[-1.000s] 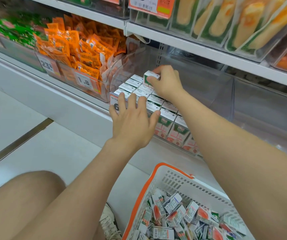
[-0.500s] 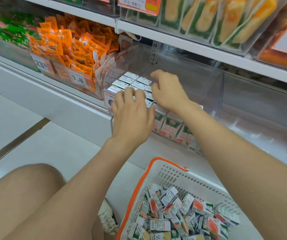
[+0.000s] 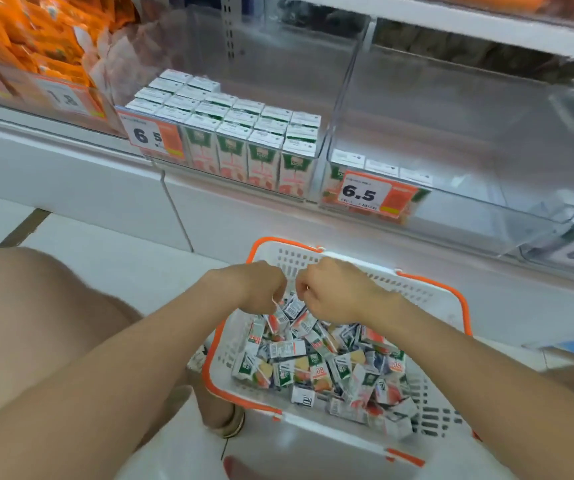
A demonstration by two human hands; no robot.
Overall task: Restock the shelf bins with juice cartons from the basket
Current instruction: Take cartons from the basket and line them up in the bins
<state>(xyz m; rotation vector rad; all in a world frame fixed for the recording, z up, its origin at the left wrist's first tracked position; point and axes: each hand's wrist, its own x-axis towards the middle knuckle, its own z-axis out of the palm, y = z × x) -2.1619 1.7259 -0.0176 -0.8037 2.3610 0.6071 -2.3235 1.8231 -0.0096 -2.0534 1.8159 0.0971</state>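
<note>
Left hand [image 3: 254,289]: lower centre of the frame, over the far end of the basket; fingers curled down onto the carton heap; whether it gripped a carton could not be told.
Right hand [image 3: 334,296]: just beside the left, knuckles up, fingers curled into the same heap; hold likewise not discernible.
Basket [image 3: 417,289]: white lattice with orange handles, stood on the floor at lower centre-right, below the shelf.
Loose cartons [image 3: 330,368]: jumbled heap inside the basket, lying at all angles.
Left bin [image 3: 278,64]: clear plastic, upper centre; its front part was filled.
Stocked cartons [image 3: 244,133]: upright in tidy rows in the left bin.
Right bin [image 3: 451,116]: clear, upper right; a few cartons stood at its front left corner.
Price tag [image 3: 365,194]: read "6.5", on the right bin's front.
Orange packets [image 3: 19,29]: upper left.
</note>
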